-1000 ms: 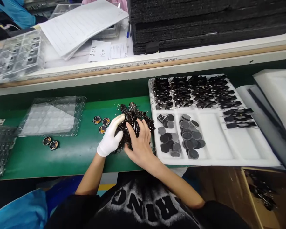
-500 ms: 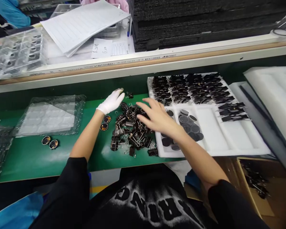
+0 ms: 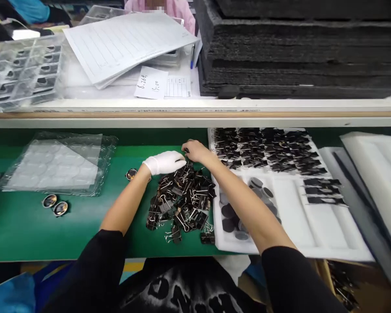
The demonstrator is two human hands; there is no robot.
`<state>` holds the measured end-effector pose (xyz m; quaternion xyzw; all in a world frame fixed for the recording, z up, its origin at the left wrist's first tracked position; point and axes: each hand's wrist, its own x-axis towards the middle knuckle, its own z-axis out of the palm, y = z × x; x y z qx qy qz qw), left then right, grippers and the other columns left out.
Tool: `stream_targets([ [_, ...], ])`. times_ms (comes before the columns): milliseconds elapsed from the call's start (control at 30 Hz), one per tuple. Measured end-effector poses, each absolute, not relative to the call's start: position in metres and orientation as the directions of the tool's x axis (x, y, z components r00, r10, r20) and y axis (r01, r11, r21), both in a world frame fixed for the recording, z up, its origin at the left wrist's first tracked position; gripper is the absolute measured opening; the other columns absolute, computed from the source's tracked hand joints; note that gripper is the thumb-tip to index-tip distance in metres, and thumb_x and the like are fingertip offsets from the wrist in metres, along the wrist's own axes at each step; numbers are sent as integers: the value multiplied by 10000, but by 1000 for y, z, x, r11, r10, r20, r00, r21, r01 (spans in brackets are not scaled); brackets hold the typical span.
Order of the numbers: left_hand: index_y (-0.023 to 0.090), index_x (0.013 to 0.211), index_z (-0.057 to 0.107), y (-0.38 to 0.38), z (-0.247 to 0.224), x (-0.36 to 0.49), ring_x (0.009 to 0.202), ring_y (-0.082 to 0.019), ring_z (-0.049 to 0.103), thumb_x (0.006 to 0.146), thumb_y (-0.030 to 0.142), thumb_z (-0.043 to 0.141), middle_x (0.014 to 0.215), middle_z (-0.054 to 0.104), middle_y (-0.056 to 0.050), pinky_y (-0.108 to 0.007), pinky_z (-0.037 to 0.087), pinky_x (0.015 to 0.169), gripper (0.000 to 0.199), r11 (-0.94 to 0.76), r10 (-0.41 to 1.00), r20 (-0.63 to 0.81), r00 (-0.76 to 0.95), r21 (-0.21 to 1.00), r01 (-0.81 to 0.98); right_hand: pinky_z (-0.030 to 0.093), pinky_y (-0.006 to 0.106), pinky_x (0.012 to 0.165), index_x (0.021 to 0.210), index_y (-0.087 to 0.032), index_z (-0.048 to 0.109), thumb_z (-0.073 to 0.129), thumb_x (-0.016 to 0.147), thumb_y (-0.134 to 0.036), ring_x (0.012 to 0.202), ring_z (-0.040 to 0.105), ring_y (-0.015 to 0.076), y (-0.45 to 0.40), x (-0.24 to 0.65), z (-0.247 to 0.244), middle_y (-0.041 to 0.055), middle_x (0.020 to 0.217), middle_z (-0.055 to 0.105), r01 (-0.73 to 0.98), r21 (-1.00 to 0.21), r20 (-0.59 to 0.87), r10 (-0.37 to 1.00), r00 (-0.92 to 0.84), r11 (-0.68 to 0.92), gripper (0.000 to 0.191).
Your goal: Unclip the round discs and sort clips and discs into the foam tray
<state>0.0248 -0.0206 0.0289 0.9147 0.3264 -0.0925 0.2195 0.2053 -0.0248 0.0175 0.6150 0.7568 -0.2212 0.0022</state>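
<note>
A single clip [image 3: 185, 151] is pinched at the far edge of the clip pile [image 3: 181, 201], between the fingertips of the right hand [image 3: 195, 151]; the gloved left hand [image 3: 164, 162] meets it from the left, its fingertips closed toward the same spot. Whether the glove actually grips the clip or only touches it cannot be told — the piece is small and mostly hidden. Both hands are brought together there, fingers drawn in rather than spread, with the right hand slightly farther and nearer to the clip. The clip's long axis cannot be made out.

The pile lies just near of the hands, loose and tangled, on the green mat [image 3: 52, 221]. Just right of it, a white tray [image 3: 316, 226] is seen, with dark discs [image 3: 230, 211] in its near compartments — partly covered by the right forearm — and rows of clips [image 3: 263, 148] at its far end. Left of the hands, a badge [image 3: 131, 174] lies near the glove, two more badges [image 3: 54, 204] are well apart, and a clear blister tray [image 3: 57, 163] sits beyond them. A shelf [image 3: 195, 114] with papers [image 3: 127, 41] and black foam [image 3: 299, 48] runs along the far side.
</note>
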Motion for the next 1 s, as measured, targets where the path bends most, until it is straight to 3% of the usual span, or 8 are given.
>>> stream_targets([
  [200, 179, 963, 760, -45, 56, 16, 836, -274, 728, 1037, 413, 294, 957, 791, -137, -381, 502, 760, 527, -698, 517, -531, 671, 192, 690, 539, 374, 962, 1165, -173, 799, 630, 978, -85, 1164, 710, 305, -45, 209, 18, 157, 1248, 749, 936, -308, -167, 958, -231, 172, 267],
  [300, 184, 985, 775, -46, 71, 11, 825, -269, 721, 1034, 426, 300, 961, 797, -119, -382, 502, 745, 536, -697, 477, -568, 671, 221, 682, 540, 378, 936, 1098, -161, 824, 660, 975, -114, 1128, 722, 315, -55, 210, 25, 165, 1210, 766, 943, -284, -169, 960, -224, 171, 211],
  [400, 209, 1214, 758, -41, 91, -9, 1038, -263, 742, 1047, 514, 296, 1181, 801, -87, -380, 543, 914, 578, -667, 568, -409, 714, 279, 691, 542, 383, 929, 1121, -165, 830, 665, 1008, -199, 1122, 728, 315, -55, 213, 30, 161, 1167, 787, 953, -277, -205, 962, -182, 122, 204],
  [533, 217, 1478, 631, -40, 99, -58, 1390, -238, 622, 1069, 543, 272, 1505, 680, -53, -381, 441, 1208, 634, -531, 805, -135, 577, 270, 803, 556, 339, 886, 1131, -192, 841, 688, 1008, -246, 1056, 749, 268, -50, 219, 32, 127, 1106, 811, 962, -260, -330, 928, -173, 87, 203],
  [733, 199, 1639, 468, -76, 27, -110, 1627, -368, 338, 893, 642, 644, 1778, 327, -143, -513, 334, 1306, 885, -470, 830, -273, 486, 127, 874, 573, 386, 890, 1139, -147, 835, 686, 1013, -268, 1059, 751, 312, -52, 222, 32, 185, 1111, 798, 977, -194, -345, 926, -154, 91, 231],
  [800, 232, 1593, 531, -91, 3, -115, 1632, -389, 317, 873, 620, 689, 1765, 358, -128, -565, 280, 1321, 833, -418, 878, -209, 431, 106, 902, 572, 379, 929, 1179, -152, 825, 695, 1014, -300, 1082, 744, 302, -57, 221, 36, 181, 1154, 793, 973, -200, -351, 919, -179, 113, 256],
  [900, 247, 1460, 644, -105, -16, -118, 1611, -342, 364, 911, 557, 655, 1673, 506, -106, -523, 276, 1321, 630, -361, 922, -95, 376, 147, 921, 540, 395, 1049, 1421, -149, 705, 648, 1044, -344, 1214, 699, 302, -79, 226, 54, 195, 1375, 717, 945, -271, -190, 952, -240, 185, 428],
  [1000, 243, 1363, 688, -105, -20, -121, 1593, -314, 395, 920, 506, 628, 1634, 552, -104, -494, 270, 1315, 518, -352, 932, -27, 361, 172, 920, 508, 443, 1120, 1480, -152, 645, 547, 1077, -319, 1268, 674, 303, -129, 250, 80, 173, 1435, 687, 861, -417, 199, 954, -225, 291, 447],
])
